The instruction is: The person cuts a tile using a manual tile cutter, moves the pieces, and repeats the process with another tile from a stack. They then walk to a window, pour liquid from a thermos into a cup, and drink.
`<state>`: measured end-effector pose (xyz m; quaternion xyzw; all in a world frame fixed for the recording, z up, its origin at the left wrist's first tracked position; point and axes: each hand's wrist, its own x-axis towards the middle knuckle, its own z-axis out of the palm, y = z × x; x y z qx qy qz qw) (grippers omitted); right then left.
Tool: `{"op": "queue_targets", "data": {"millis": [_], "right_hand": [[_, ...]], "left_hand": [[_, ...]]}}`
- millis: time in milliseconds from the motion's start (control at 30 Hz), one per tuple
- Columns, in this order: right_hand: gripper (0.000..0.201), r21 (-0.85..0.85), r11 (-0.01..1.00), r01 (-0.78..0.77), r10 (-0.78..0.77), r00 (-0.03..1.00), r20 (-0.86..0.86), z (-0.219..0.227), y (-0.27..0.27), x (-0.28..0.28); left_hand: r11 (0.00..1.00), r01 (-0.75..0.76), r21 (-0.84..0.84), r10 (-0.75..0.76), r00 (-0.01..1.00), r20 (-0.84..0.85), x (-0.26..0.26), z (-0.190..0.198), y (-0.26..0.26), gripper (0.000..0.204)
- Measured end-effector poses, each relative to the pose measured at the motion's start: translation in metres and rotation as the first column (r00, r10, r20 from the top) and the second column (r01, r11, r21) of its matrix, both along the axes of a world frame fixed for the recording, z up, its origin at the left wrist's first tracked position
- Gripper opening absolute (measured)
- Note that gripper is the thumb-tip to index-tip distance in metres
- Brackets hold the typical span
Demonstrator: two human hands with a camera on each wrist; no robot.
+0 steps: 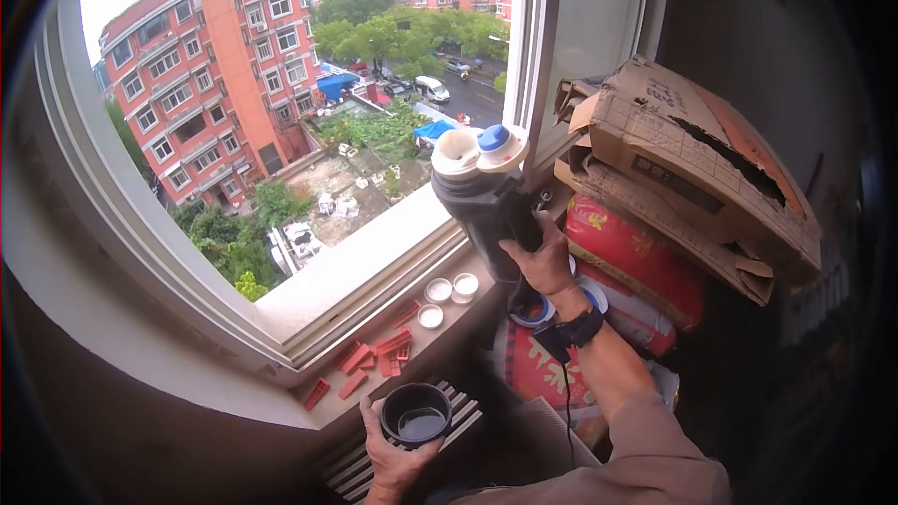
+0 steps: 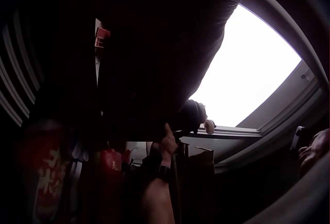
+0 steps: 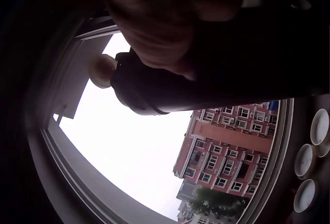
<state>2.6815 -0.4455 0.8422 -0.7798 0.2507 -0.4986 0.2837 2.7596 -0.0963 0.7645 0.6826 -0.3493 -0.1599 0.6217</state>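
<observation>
My right hand (image 1: 545, 265) grips the handle of a large black thermos flask (image 1: 480, 229) by the window, fingers curled round it. At the flask's top, a white lid with a blue button (image 1: 492, 137) is swung aside from the pale mouth (image 1: 456, 151). My left hand (image 1: 395, 460) holds a black cup (image 1: 402, 396) low near the sill, thumb along its side, clear liquid inside. In the right wrist view, the dark flask body (image 3: 149, 92) lies across under the fingers. The left wrist view is mostly dark and shows the right hand (image 2: 168, 145) on the flask.
White round caps (image 1: 430, 316) and several red plastic pieces (image 1: 355, 355) lie on the sill (image 1: 449, 341). A slatted radiator (image 1: 463, 419) stands below. Torn cardboard boxes (image 1: 673, 131) rest over red sacks (image 1: 636, 252) at the right. The window (image 1: 374, 262) stands open ahead.
</observation>
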Motion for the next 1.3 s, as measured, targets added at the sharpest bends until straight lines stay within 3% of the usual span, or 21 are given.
{"op": "queue_targets", "data": {"millis": [67, 100, 133, 200, 233, 300, 433, 533, 700, 833, 1033, 1300], "right_hand": [[0.035, -0.017, 0.999, -0.043, 0.044, 0.998, 0.05, 0.015, 0.014, -0.022], [0.035, -0.021, 0.998, -0.065, 0.067, 0.996, 0.067, 0.023, 0.022, -0.036], [0.034, -0.101, 0.994, -0.031, 0.027, 0.999, -0.041, 0.028, 0.026, -0.057], [0.036, -0.081, 0.994, -0.066, 0.059, 0.994, -0.088, 0.052, 0.049, -0.095], [0.037, -0.071, 0.995, -0.069, 0.061, 0.992, -0.11, 0.06, 0.058, -0.113], [0.04, -0.053, 0.998, -0.026, 0.012, 0.966, -0.257, 0.076, 0.078, -0.154], [0.038, 0.01, 0.994, 0.108, -0.088, 0.855, -0.511, 0.082, 0.116, -0.236], [0.037, 0.107, 0.963, 0.247, -0.143, 0.806, -0.574, 0.09, 0.156, -0.273], [0.036, 0.1, 0.925, 0.367, -0.209, 0.711, -0.671, 0.093, 0.193, -0.327], [0.036, 0.212, 0.852, 0.48, -0.174, 0.64, -0.749, 0.101, 0.215, -0.349], [0.038, 0.239, 0.815, 0.528, -0.137, 0.576, -0.806, 0.091, 0.228, -0.365], [0.028, 0.181, 0.86, 0.478, -0.082, 0.478, -0.875, 0.086, 0.22, -0.368]], "left_hand": [[1.0, 0.009, -0.024, -0.008, 1.0, 0.03, 0.002, -0.022, -0.001, 0.117], [1.0, 0.013, -0.015, -0.012, 0.998, 0.057, 0.0, -0.014, -0.004, 0.114], [0.999, 0.031, -0.021, -0.03, 0.998, 0.049, -0.003, -0.004, -0.007, 0.115], [0.997, 0.067, -0.03, -0.066, 0.997, 0.045, -0.009, 0.008, -0.017, 0.116], [0.993, 0.083, -0.081, -0.077, 0.994, 0.076, -0.013, 0.014, -0.025, 0.104], [0.992, 0.117, -0.035, -0.115, 0.991, 0.064, -0.021, 0.022, -0.032, 0.106], [0.952, 0.285, -0.117, -0.265, 0.951, 0.161, -0.028, -0.008, -0.059, 0.111], [0.923, 0.378, -0.072, -0.365, 0.919, 0.147, -0.043, -0.018, -0.077, 0.111], [0.807, 0.59, -0.041, -0.572, 0.796, 0.199, -0.081, -0.036, -0.111, 0.114], [0.736, 0.677, 0.014, -0.658, 0.709, 0.255, -0.116, -0.039, -0.128, 0.115], [0.634, 0.774, 0.006, -0.739, 0.602, 0.303, -0.146, -0.049, -0.143, 0.115], [0.611, 0.79, 0.035, -0.764, 0.578, 0.286, -0.154, -0.053, -0.147, 0.116]]}}
